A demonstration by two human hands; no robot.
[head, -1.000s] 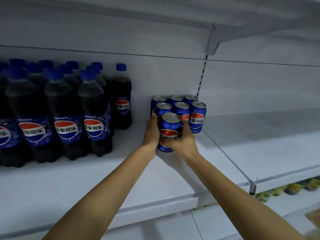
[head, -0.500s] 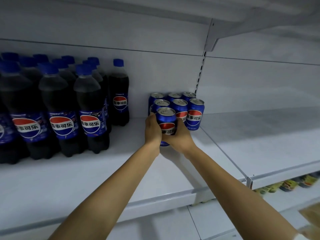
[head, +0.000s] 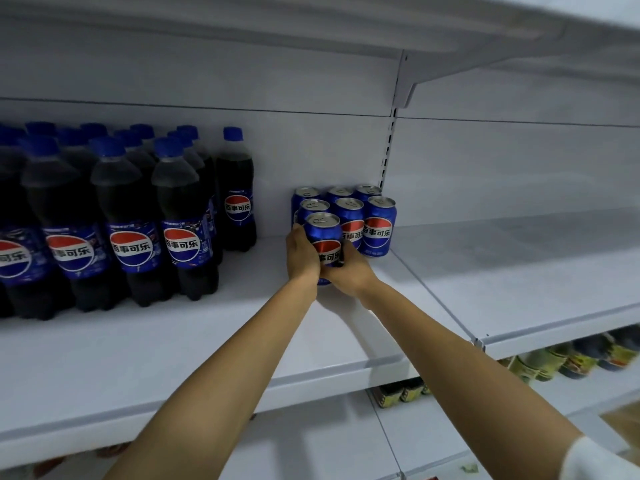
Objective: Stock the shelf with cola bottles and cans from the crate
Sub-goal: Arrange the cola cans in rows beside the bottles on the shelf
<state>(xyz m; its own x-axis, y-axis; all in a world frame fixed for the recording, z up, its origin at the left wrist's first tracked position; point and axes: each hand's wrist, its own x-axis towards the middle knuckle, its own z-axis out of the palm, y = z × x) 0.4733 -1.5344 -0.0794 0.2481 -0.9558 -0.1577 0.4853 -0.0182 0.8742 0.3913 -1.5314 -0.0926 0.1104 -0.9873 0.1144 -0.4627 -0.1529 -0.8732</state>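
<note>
Blue aluminium cola can (head: 323,237) is clasped by left hand (head: 302,259) and right hand (head: 350,273); best seated flush against far blue cans (head: 351,216), label forward.

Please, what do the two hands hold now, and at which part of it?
The front cola can, between both hands: the left hand grips its left side, the right hand its lower right side. The grip leaves its top free.

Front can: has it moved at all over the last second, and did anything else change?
The left hand and right hand, gripping the front can throughout, slid it back along the shelf, closer to the six cans behind. Those cans and the bottles stayed put.
</note>
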